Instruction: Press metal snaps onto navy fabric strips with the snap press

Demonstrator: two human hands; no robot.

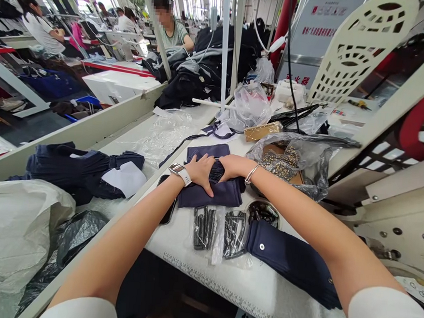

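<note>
A stack of navy fabric pieces (210, 190) lies on the white worktable (261, 288). My left hand (201, 170), with a watch on the wrist, rests on top of the stack with its fingers curled onto a dark bundle. My right hand (231, 166), wearing a bracelet, meets it from the right and grips the same dark bundle (216, 169). A navy strap with a metal snap (288, 259) lies under my right forearm.
Clear bags of dark coiled parts (217, 229) lie near the front edge, beside a phone (168, 209). A plastic bag of metal studs (288, 159) and a small tin (262, 212) sit to the right. Dark garments (80, 169) fill the left trough. Other people work at the back.
</note>
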